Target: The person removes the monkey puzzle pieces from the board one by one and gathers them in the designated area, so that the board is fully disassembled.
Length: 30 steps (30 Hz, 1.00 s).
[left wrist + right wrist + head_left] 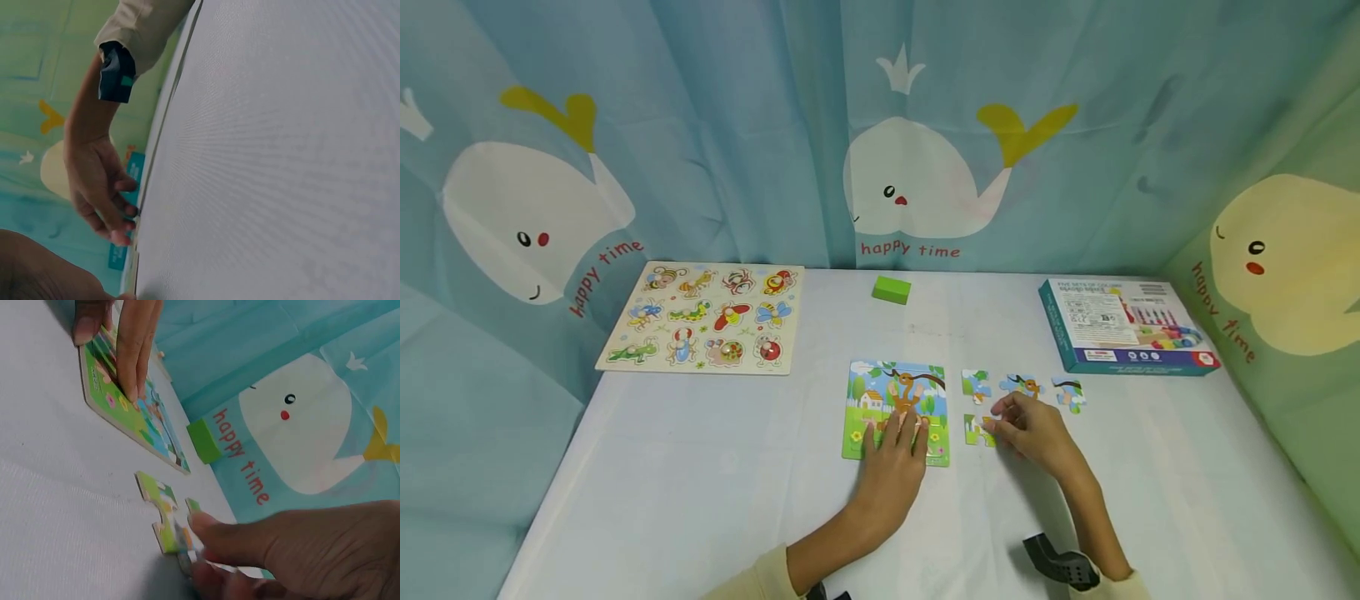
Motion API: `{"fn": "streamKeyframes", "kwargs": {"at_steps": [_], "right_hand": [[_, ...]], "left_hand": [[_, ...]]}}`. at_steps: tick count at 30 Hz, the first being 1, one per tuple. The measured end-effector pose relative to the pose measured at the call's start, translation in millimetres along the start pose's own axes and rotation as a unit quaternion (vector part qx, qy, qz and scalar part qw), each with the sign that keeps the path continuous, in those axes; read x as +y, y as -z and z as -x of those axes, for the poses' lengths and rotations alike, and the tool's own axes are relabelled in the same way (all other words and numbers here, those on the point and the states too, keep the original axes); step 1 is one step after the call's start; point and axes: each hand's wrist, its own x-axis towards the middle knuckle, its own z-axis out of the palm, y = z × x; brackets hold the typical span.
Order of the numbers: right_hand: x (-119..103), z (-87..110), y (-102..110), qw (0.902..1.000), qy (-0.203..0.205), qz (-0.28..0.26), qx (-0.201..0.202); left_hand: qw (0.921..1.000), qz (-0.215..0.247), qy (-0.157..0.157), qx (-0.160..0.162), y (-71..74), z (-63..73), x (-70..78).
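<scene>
Thumb and fingertips of the right hand (pixel 1037 433) seem to pinch a blurred puzzle piece (pixel 184 537), right of the puzzle board (pixel 853 446); the left hand (pixel 891 483) rests on the board's near part, fingers extended. Loose pieces (pixel 976 383) lie to the board's right. Pieces look light, stiff and smooth, probably best held by their edges, sparing the knobs. Fingers hide the held piece's outline and some board; the left wrist view cuts off most of the left hand.
</scene>
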Motion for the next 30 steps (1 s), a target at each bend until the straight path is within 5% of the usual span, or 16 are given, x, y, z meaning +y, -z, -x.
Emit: {"fn": "streamKeyframes", "kwargs": {"at_steps": [7,14,20,30], "right_hand": [[-20.9,-18.2,-5.6,0.9915,0.103,0.041,0.069],[-51.8,-53.7,-36.8,0.9787,0.205,0.005,-0.012],[-65.0,-70.3,-53.6,0.9724,0.215,0.014,-0.090],[-67.1,-69.5,-53.9,0.9741,0.209,0.019,-0.083]], "left_hand": [[1.0000,-0.005,0.001,0.001,2.0,0.4,1.4],[0.9996,-0.027,0.004,-0.004,0.7,2.0,3.2],[0.9995,-0.031,0.004,-0.002,0.6,1.7,5.8],[0.9984,-0.053,0.003,0.021,-0.5,4.9,6.8]]}}
